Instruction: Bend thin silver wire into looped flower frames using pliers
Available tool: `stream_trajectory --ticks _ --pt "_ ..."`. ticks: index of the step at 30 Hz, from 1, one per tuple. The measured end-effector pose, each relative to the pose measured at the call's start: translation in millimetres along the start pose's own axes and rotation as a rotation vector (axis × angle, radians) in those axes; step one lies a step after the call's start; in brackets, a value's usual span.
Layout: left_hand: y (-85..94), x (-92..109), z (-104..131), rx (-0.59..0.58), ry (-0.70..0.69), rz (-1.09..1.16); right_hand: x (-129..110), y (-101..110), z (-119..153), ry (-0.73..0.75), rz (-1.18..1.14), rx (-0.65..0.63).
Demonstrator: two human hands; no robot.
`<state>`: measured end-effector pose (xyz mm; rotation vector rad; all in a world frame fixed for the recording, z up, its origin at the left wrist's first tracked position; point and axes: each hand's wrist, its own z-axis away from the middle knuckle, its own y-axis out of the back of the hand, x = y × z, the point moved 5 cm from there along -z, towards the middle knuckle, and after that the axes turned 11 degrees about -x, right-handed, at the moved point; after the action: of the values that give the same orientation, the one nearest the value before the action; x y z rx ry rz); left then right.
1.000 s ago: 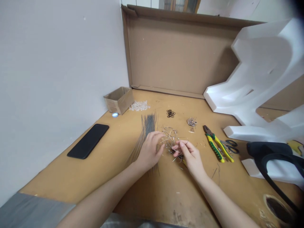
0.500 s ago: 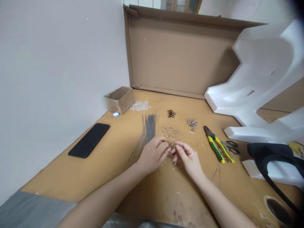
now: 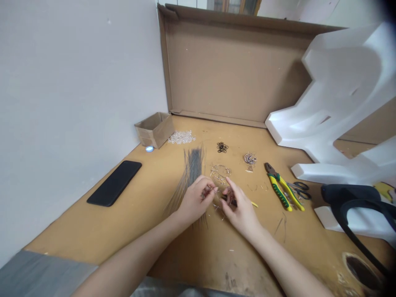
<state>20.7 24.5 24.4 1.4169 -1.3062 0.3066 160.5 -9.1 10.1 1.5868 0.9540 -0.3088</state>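
My left hand [image 3: 195, 199] is closed in a pinch on a thin bent metal wire [image 3: 216, 190]. Just to its right is my right hand [image 3: 241, 209], thumb and forefinger apart around a dark tool [image 3: 234, 202] with a yellow handle end [image 3: 254, 204]. The palm and fingers hide most of that tool, so its kind is unclear. Beneath and beside my left hand lies a bundle of straight grey wires [image 3: 195, 163]. Beyond my fingertips is a loose cluster of bent wire pieces [image 3: 220, 173].
Yellow-green pliers [image 3: 280, 189] and black scissors [image 3: 300, 190] lie on the right. Black rings [image 3: 222, 147], a wire coil [image 3: 250, 158] and clear small pieces [image 3: 182, 137] sit farther back. A phone [image 3: 115, 183] and cardboard box [image 3: 155, 130] are left; white foam [image 3: 337, 90] stands right.
My right fingers have come away from the wire and spread apart, and the yellow-ended tool now shows at that hand. My left hand keeps its pinch, turned slightly.
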Motion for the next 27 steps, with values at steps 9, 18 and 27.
stream_trajectory --ticks 9,18,27 --pt "-0.3 -7 3 0.029 0.040 0.204 -4 7 1 -0.004 -0.031 -0.022" --pt "-1.9 -6 2 -0.019 0.030 0.245 8 7 1 -0.118 -0.291 0.027" --pt "-1.8 -6 1 -0.031 0.088 0.222 5 9 0 -0.161 -0.364 0.038"
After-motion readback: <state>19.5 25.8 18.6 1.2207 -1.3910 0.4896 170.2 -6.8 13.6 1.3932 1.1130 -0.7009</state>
